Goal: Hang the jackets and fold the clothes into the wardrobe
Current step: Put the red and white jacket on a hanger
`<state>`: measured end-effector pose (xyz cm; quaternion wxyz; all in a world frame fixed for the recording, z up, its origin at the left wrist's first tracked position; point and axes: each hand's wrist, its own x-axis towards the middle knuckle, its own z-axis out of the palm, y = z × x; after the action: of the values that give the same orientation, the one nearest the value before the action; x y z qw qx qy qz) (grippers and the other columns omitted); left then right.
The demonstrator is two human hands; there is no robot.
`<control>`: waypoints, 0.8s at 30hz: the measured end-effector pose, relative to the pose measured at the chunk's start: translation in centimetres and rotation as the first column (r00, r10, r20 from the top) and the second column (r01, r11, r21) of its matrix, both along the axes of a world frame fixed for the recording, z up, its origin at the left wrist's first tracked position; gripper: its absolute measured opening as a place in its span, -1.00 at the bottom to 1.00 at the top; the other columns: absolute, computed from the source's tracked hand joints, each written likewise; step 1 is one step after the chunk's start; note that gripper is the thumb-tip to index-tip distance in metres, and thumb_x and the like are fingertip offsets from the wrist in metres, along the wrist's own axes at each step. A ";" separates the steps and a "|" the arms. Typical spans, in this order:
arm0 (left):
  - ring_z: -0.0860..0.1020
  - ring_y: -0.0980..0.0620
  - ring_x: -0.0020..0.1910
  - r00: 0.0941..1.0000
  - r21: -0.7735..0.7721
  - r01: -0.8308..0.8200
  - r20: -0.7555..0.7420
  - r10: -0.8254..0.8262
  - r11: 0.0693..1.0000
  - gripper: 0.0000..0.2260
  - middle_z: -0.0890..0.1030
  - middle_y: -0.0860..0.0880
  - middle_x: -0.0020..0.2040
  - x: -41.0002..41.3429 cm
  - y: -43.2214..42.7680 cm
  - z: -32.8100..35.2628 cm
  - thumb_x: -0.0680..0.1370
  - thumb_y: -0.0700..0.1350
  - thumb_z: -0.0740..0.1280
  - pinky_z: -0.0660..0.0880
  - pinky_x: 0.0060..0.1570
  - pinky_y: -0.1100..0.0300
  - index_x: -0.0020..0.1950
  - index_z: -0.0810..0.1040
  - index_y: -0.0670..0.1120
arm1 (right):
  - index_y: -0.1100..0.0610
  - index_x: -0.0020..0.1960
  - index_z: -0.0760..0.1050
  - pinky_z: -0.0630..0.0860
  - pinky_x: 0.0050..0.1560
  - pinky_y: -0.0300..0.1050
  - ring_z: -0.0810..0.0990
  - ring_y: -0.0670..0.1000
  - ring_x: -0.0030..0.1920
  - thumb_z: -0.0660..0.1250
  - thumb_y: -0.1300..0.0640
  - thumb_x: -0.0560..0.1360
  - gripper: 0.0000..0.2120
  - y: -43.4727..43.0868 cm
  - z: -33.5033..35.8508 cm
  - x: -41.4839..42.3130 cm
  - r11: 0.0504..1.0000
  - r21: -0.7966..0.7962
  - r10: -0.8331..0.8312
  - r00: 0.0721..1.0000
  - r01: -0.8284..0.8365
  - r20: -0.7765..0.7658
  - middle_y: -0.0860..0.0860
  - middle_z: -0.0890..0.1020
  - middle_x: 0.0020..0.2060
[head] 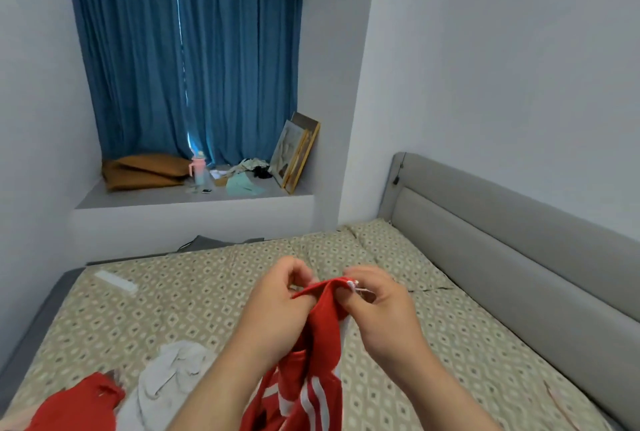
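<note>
Over patterned bed (173, 309), red white-striped garment (322, 319) pinched in left hand (277, 302), right hand (384, 306).

Remote (116, 281) lies on bed (433, 344) near far left corner; clothes heap (166, 378) at near left edge. Headboard (519, 257) along right edge. Ledge (194, 200) behind far edge: cushion (145, 172) left, picture frames (298, 153) right.

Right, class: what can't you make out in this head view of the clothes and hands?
Head view:
- red garment: lower part cut off by the bottom edge.
- second red cloth: cut by the bottom edge.
- right hand: the white item it pinches is too small.
- ledge clutter: blurred.
</note>
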<state>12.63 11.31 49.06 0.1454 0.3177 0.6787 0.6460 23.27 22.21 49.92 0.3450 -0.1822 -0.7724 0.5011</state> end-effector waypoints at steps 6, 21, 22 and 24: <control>0.38 0.11 -0.13 0.572 -0.034 -0.194 -0.816 0.086 0.980 -0.74 0.38 0.19 -0.12 1.9 -0.6 -1.0 0.24 -0.29 0.20 0.35 -0.19 0.25 -0.25 0.27 0.05 | 0.21 -0.16 0.69 0.55 -0.17 -0.21 0.63 -0.09 -0.26 0.36 0.36 0.53 -0.83 1.6 3.2 5.4 0.991 -0.136 -0.023 0.990 0.004 -0.138 0.09 0.71 -0.29; 0.35 0.14 0.31 0.324 -0.228 0.193 -0.903 -0.281 0.954 -0.66 0.35 0.17 0.39 22.6 13.4 1.9 0.57 0.21 0.12 0.30 0.25 0.24 0.24 0.46 0.10 | 0.17 -0.18 0.68 0.59 -0.13 -0.11 0.64 -0.01 -0.20 0.34 0.29 0.56 -0.80 12.4 9.1 29.9 0.952 -0.169 -0.302 0.869 0.254 -0.393 0.11 0.72 -0.23; 0.35 0.19 0.28 0.314 -0.285 0.186 -0.890 -0.331 0.941 -0.59 0.35 0.22 0.35 24.3 14.5 2.2 0.55 0.28 0.09 0.31 0.22 0.26 0.28 0.45 0.12 | 0.17 -0.19 0.68 0.59 -0.12 -0.07 0.64 0.02 -0.20 0.34 0.26 0.57 -0.80 13.1 9.3 31.8 0.942 -0.188 -0.332 0.852 0.277 -0.404 0.14 0.72 -0.22; 0.42 0.20 0.17 0.262 -0.356 0.172 -0.882 -0.391 0.919 -0.53 0.45 0.23 0.19 27.4 17.3 2.6 0.48 0.34 0.06 0.38 0.09 0.25 0.20 0.50 0.13 | 0.20 -0.17 0.67 0.59 -0.05 0.03 0.66 0.10 -0.17 0.34 0.22 0.57 -0.81 14.4 9.6 35.4 0.923 -0.223 -0.380 0.825 0.313 -0.417 0.23 0.71 -0.17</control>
<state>40.08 28.59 51.66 -0.1343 0.7330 0.6241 0.2349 58.71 36.66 59.56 0.5864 -0.2225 -0.5860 0.5130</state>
